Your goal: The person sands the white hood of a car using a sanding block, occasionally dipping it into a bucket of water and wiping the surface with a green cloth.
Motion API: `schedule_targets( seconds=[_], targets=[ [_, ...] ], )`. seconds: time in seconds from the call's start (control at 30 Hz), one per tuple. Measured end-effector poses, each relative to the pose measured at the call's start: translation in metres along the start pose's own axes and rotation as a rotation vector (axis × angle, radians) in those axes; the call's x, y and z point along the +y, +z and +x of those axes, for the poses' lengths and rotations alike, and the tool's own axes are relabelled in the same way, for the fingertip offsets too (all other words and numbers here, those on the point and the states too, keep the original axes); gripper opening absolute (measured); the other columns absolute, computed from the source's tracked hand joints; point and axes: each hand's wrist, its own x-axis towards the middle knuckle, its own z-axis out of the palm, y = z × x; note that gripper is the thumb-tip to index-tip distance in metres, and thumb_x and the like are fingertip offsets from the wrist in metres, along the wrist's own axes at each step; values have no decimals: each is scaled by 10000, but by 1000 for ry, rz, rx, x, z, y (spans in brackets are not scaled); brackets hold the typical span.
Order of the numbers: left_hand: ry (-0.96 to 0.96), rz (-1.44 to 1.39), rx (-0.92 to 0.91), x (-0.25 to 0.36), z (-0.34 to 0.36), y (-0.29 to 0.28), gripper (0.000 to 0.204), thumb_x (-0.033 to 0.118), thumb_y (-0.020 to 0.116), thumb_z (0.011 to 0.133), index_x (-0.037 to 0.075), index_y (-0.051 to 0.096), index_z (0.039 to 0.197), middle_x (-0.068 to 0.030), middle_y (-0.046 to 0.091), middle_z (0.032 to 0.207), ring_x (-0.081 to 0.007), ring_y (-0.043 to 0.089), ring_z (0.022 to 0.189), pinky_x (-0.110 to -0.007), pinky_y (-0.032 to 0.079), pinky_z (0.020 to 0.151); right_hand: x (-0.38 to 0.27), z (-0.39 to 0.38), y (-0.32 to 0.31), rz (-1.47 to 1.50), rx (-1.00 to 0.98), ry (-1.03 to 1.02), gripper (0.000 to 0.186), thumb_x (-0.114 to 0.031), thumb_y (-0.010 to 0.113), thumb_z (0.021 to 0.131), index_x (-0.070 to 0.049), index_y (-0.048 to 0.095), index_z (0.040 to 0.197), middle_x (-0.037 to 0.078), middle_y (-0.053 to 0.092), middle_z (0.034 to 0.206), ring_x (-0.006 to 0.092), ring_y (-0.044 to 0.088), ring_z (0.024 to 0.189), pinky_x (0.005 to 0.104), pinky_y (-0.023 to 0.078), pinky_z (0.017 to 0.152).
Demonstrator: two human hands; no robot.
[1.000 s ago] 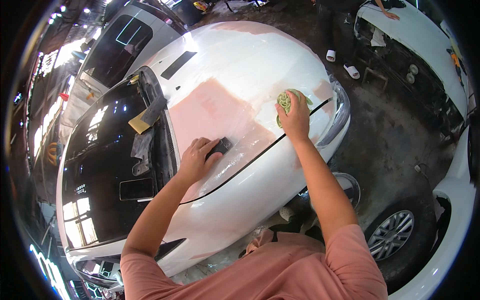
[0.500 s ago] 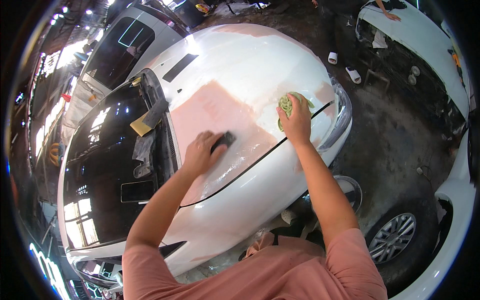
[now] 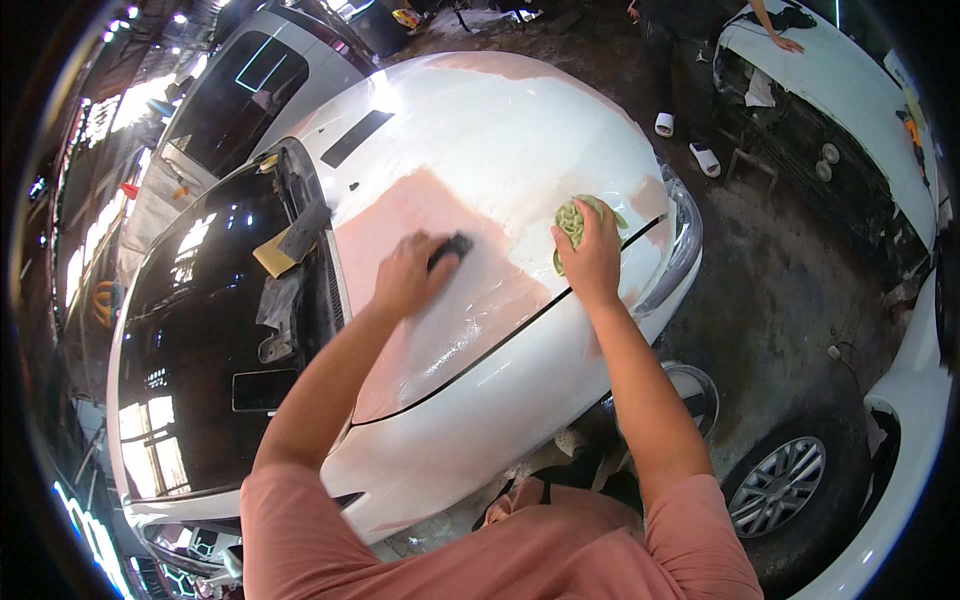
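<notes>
The car's white hood [image 3: 510,130] spreads out before me, with a pinkish filler patch [image 3: 400,215] over its near part. My left hand [image 3: 408,272] is closed around a small black sanding block [image 3: 455,248] pressed on that patch. Wet, shiny streaks show on the surface below it. Farther right, my right hand [image 3: 594,255] grips a crumpled green cloth [image 3: 570,226], which rests on the white paint near the hood's front corner. The block's underside and the fingertips under the cloth are hidden.
A yellow sheet [image 3: 272,256], grey pieces [image 3: 304,230] and a phone [image 3: 264,391] lie around the windshield's base. A wheel [image 3: 778,486] stands at lower right. Beyond the headlight [image 3: 683,240], another person in white slippers [image 3: 705,160] has a hand [image 3: 788,45] on a white panel.
My left hand has slid the sanding block slightly up and away across the pink patch. The right hand with the cloth stays nearly in place. The view has shifted a little.
</notes>
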Motion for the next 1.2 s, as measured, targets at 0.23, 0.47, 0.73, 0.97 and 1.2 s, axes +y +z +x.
schedule_targets(
  seconds=[0.23,0.47,0.73,0.97,1.2],
  targets=[
    [51,21,-23,4,-10,6,453,398,659,1011,125,708,1369,-169,683,1251,-351,632,1229,-472,537,1012,4,0,-2,-36,22,18,561,-251,812,889,-87,585,1375,218,553,1422,433,550,1323,547,458,1079],
    [-73,9,-56,-3,36,7,458,450,623,1024,123,706,1333,-146,671,1283,-348,625,1243,-472,530,1017,-3,-3,5,1,15,-6,575,-248,820,879,-92,581,1378,217,553,1421,435,547,1323,554,462,1073],
    [1,-33,-141,25,-45,-13,461,425,658,1019,138,700,1378,-161,669,1272,-366,618,1249,-469,521,1039,9,4,-3,-54,60,-18,585,-234,826,870,-77,579,1377,231,564,1403,442,557,1310,554,472,1062],
    [-7,-26,-40,5,38,8,418,395,647,1013,128,704,1329,-128,677,1237,-340,625,1223,-466,543,982,1,-2,6,-1,24,-31,571,-234,825,874,-83,584,1369,226,563,1397,440,555,1312,552,472,1068],
    [79,-30,-113,13,-28,-7,443,395,662,1006,113,708,1345,-154,683,1242,-357,636,1211,-468,535,1011,9,3,-5,-42,46,8,555,-230,820,879,-82,592,1363,223,561,1402,439,555,1310,546,472,1071]
  ],
)
